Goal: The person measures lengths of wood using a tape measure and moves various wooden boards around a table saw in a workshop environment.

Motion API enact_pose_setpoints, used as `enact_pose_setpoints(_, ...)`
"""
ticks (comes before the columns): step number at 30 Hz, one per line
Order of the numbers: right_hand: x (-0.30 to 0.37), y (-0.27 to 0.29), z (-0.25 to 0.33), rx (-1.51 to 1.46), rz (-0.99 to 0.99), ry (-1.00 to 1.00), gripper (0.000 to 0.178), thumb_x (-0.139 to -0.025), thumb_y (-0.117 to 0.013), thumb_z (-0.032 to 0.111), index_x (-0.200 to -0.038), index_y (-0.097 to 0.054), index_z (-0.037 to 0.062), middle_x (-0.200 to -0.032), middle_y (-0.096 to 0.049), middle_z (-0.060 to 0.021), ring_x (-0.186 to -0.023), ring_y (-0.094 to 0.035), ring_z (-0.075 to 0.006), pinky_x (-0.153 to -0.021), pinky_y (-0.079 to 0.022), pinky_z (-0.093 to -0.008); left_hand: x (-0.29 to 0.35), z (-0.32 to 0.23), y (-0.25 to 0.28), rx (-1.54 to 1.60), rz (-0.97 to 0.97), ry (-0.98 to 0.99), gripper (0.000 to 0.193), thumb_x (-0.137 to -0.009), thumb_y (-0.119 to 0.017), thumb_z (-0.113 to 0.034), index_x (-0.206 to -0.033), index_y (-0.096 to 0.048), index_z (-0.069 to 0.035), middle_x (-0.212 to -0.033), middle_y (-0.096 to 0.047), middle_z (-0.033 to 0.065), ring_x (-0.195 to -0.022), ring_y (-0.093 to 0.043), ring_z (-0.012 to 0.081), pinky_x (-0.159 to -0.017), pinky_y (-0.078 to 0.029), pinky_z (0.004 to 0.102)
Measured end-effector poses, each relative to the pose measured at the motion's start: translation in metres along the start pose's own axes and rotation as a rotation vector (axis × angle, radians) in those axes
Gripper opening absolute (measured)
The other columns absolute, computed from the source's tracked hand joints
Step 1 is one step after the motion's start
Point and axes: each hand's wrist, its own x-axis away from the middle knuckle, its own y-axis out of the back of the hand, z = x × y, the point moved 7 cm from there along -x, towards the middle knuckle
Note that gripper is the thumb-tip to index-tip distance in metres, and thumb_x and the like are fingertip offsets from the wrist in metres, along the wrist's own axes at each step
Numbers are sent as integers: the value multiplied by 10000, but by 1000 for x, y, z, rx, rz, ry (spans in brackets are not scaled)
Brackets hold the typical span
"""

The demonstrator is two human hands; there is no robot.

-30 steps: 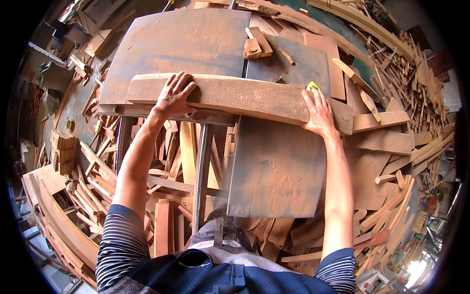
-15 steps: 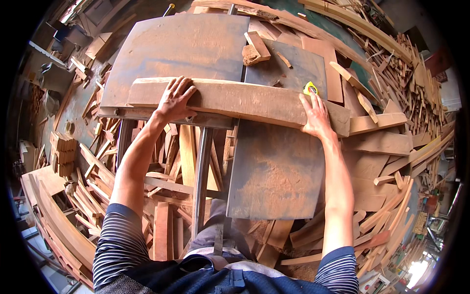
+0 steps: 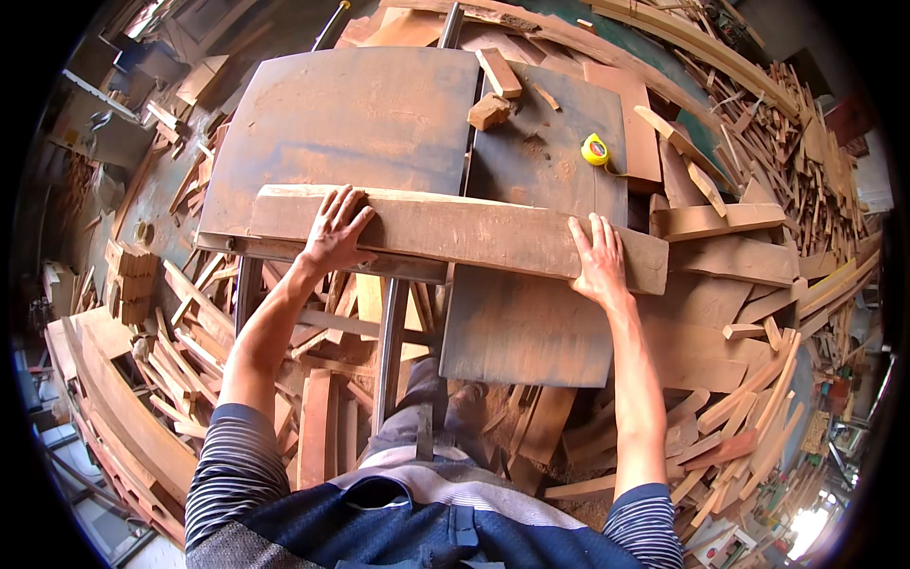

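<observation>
Pressing down on one thick wooden beam [image 3: 464,228], two bare hands lie across it in the middle of the frame; the left hand [image 3: 336,234] has a spread grip, fingers at the beam's far edge and thumb apart along the near side; the right hand [image 3: 598,266] rests nearer the beam's right end, its grip also apart and laid over the wood; whether any fingertips curl beneath the far edge cannot be told.

The beam lies across the bench [image 3: 346,104], sloping slightly down toward the right of the frame; a narrow slot [image 3: 467,161] divides the bench top into a left and a right plate; beyond the beam, upper centre, sit two small wood blocks [image 3: 499,73], one longer than the other, with one thin sliver [image 3: 547,97] beside them; one yellow tape measure [image 3: 594,149] lies right of these.

Farther out, one stack of short blocks [image 3: 133,283] stands at the left of the frame; offcuts [image 3: 794,156], too many to count, heap along the right.
</observation>
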Motion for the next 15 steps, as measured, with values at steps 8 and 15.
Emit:
enact_pose_setpoints(8, 65, -2, 32, 4, -4, 15, 1038, -694, -724, 9, -1655, -378, 194, -1653, -343, -273, -1542, -319, -477, -1267, -277, -592, 74, -50, 25, 43, 58, 28, 965, -457, -991, -430, -1267, -648, -32, -1500, -503, 264, -1450, -432, 484, -1235, -324, 630)
enact_pose_setpoints(15, 91, -1, 50, 25, -11, 106, 1048, -636, -707, 4, -1630, -405, 143, -1605, -385, -279, -1507, -364, -479, -1261, -298, -561, 120, -76, 37, 51, 167, 97, 959, -482, -972, -464, -1278, -618, -63, -1534, -455, 258, -1481, -384, 480, -1256, -278, 643)
